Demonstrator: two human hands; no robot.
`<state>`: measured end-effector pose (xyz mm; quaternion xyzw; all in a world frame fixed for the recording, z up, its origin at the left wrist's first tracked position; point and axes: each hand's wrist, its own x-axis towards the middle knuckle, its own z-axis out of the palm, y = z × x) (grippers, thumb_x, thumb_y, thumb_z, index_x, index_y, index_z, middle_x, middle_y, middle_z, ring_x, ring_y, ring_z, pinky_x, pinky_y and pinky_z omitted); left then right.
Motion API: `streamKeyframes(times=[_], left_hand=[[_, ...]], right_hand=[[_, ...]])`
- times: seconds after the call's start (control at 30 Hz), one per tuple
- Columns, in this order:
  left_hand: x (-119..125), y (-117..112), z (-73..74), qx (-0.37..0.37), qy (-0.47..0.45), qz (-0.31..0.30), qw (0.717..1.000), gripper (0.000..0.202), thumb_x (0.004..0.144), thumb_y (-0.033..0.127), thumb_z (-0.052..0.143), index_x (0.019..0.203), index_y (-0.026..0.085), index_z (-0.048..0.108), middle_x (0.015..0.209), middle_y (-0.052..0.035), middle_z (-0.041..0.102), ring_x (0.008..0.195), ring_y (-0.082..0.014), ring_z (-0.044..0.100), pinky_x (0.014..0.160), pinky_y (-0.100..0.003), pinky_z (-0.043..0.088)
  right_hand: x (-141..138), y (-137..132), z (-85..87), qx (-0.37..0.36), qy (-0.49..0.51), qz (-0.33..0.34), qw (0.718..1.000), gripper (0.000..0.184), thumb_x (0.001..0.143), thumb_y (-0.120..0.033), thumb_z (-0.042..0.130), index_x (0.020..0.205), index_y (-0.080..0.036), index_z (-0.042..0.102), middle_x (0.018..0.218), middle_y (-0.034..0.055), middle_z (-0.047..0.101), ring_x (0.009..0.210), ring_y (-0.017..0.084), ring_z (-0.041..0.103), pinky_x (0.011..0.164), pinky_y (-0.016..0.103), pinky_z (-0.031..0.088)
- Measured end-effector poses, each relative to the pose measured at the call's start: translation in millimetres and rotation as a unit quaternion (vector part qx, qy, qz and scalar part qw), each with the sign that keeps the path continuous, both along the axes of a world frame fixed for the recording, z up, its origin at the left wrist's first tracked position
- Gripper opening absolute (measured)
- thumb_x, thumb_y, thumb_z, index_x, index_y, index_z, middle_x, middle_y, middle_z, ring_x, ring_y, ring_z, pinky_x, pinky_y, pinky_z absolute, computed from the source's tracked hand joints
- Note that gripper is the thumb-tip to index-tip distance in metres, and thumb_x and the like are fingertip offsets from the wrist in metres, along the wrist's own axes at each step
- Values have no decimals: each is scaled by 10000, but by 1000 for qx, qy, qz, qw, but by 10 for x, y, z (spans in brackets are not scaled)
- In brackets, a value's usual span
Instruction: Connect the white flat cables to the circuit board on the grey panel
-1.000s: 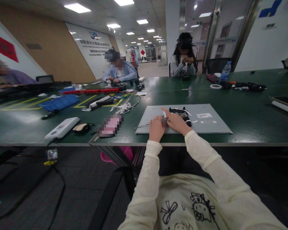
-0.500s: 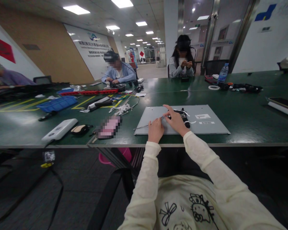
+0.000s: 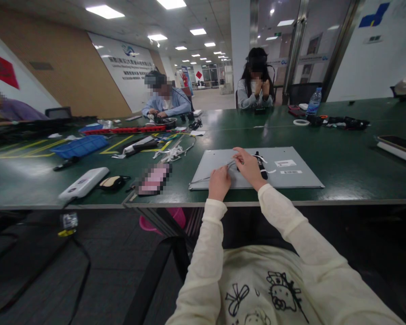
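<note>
The thin grey cable [image 3: 200, 180] lies low over the grey panel [image 3: 292, 179], one part trailing toward the panel's left edge, another reaching up between my hands. My left hand [image 3: 219, 183] has its fingers curled in, holding the cable; my right hand [image 3: 249, 166] has its fingers narrowed near the raised part, but I cannot tell whether they truly pinch it. I'd judge the cable light and bendy, springy enough to slip from a loose hold, so I'd take it close to its end. Just beside my right hand, partly hidden by it, a black device [image 3: 260, 166] with white strips [image 3: 271, 171] rests on the panel. The green tabletop [image 3: 355, 169] is glossy and looks slick. A phone [image 3: 154, 179] and a white power strip [image 3: 84, 183] lie to my left; two co-workers sit across, under bright ceiling lights.
</note>
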<state>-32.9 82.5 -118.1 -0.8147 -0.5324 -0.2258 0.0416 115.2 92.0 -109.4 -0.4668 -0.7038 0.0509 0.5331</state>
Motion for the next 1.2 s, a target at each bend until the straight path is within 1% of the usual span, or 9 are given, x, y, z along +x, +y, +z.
streamKeyframes(times=[0.2,0.3,0.5,0.6,0.77,0.87,1.03,1.1,1.2], left_hand=[[-2,-21,24,-10,-23,13,1000,360,896,70,404,1216,122,560,1043,-125,707,1008,-222,656,929,-325,454],[-1,-28,25,-20,-43,13,999,392,892,61,404,1259,127,523,1093,-133,695,1048,-222,649,924,-317,462],[-6,-31,23,-33,-51,22,998,482,903,82,397,1383,119,391,1157,-141,680,1063,-237,650,911,-324,467],[-2,-41,29,-36,-48,21,998,470,914,97,389,1384,111,390,1166,-148,676,1062,-238,650,911,-330,465],[45,-50,70,-26,-38,20,999,462,906,89,384,1364,115,435,1197,-150,658,1112,-231,625,949,-329,446],[77,31,147,-45,-36,11,998,462,912,94,380,1369,123,448,1163,-135,680,1088,-223,637,934,-315,450],[91,336,309,-96,1,-8,995,487,917,140,437,1403,116,427,1234,-141,653,1154,-211,606,959,-281,428],[71,432,317,-115,34,-6,993,463,905,133,456,1366,105,472,1225,-150,655,1152,-208,605,956,-273,426],[24,479,261,-114,45,-26,992,350,910,160,457,1238,155,577,1124,-113,700,1076,-197,638,907,-262,444]], right_hand=[[-8,-38,22,-17,-60,1,998,369,863,-116,474,1217,-194,544,1008,46,697,919,183,650,876,308,465],[-1,-48,25,-45,-89,-1,995,335,859,-125,499,1180,-198,559,1014,46,696,932,186,645,861,293,455],[-3,-65,-1,-107,-197,41,974,360,815,-69,506,1148,-187,580,969,58,686,989,195,612,871,285,435],[-9,-61,-16,-102,-215,36,970,341,809,-59,492,1114,-177,588,986,71,671,1036,198,579,895,293,424],[-16,-50,-29,-104,-252,27,962,311,821,-75,470,1092,-165,593,1046,97,659,986,206,589,870,301,426],[-25,-55,-23,-103,-263,23,959,332,817,-97,495,1133,-154,581,1095,113,650,998,208,589,871,299,423],[-39,-84,12,-98,-270,18,958,302,829,-210,539,1119,-132,575,1081,125,651,984,222,594,850,305,426],[-41,-100,27,-96,-270,16,958,277,842,-238,534,1098,-139,574,1069,116,655,963,216,598,834,300,425],[-47,-126,47,-100,-281,28,954,221,865,-251,520,1057,-159,579,1036,94,663,925,197,602,818,289,418]])
